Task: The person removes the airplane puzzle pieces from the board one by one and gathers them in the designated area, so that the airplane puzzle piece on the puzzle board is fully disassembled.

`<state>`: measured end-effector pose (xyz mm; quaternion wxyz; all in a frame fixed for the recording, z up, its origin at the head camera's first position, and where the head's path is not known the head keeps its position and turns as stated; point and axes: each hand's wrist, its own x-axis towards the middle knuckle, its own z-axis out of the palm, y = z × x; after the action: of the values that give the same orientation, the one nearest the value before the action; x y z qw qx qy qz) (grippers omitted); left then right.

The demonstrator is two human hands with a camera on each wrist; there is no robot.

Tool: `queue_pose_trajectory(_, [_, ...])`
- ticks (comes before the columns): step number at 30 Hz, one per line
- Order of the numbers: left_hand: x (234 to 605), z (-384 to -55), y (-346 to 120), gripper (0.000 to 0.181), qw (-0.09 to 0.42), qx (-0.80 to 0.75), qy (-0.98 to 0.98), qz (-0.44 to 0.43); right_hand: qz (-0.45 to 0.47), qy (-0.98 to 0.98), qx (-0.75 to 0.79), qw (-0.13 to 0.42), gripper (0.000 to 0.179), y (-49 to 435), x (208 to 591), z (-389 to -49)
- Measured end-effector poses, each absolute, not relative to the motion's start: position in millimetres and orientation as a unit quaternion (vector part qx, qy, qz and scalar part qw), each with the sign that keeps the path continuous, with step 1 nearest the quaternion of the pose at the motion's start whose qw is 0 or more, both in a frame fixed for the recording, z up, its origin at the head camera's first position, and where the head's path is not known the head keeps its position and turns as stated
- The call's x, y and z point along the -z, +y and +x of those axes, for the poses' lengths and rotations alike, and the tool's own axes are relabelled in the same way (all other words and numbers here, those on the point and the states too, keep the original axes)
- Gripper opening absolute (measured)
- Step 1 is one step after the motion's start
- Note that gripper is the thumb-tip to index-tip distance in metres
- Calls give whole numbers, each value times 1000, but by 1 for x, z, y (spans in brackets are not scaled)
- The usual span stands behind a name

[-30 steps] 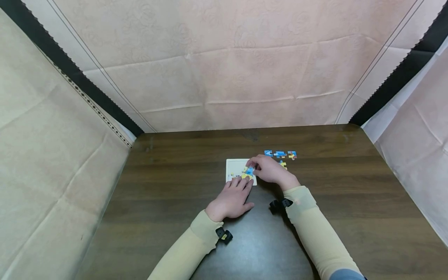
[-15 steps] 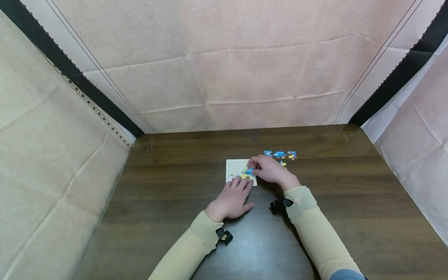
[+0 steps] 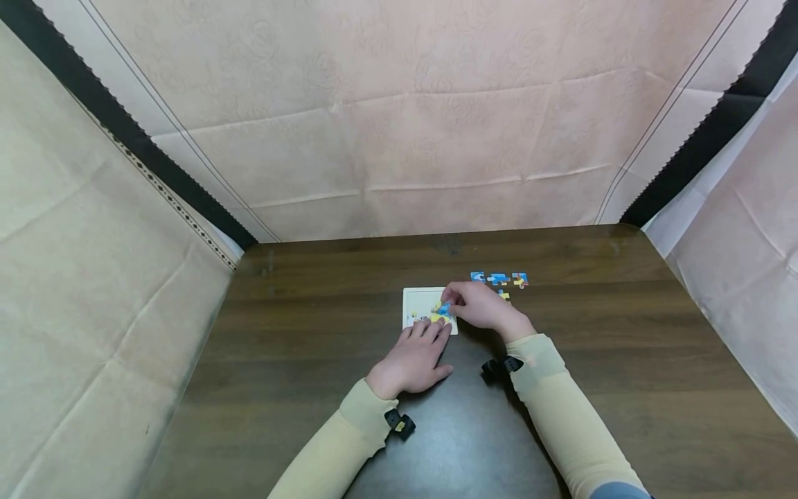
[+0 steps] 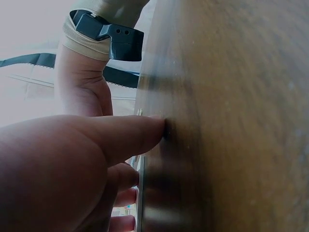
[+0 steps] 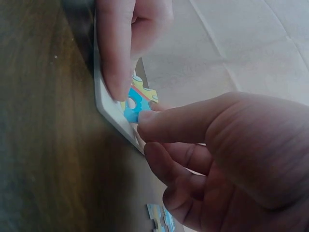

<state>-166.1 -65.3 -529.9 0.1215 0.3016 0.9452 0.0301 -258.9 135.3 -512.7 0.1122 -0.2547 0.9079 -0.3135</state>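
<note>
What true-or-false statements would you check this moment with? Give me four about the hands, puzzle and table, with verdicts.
1. The left hand touches the white board. True.
2. The right hand holds nothing. False: it pinches a blue puzzle piece.
3. Loose pieces lie on the table, to the right of the board. True.
4. The table top is white. False: it is brown, with a wood-grain look.
</note>
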Motion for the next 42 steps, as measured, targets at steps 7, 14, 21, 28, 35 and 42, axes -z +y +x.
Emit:
queue_pose_trajectory(7, [532,-166,-66,82,113,-32,944,307,-260,906,315,110,10,136,512,-259])
queue_pose_trajectory(14, [530,-166,-66,82,123,-34,945,300,-267,904,316,109,9,137,512,-259])
queue_pose_trajectory(21, [529,-167,-65,82,125,-32,946,298,-260,904,320,111,8,136,513,-260])
queue_pose_trajectory(28, [529,-166,-65,82,124,-29,945,301,-216,912,325,122,10,135,517,-260])
queue_pose_trajectory(35, [528,-165,-65,82,127,-33,945,298,-236,908,325,118,8,137,514,-260])
queue_pose_trajectory(42, [524,-164,-64,82,126,-28,946,297,-254,903,325,122,6,138,512,-259])
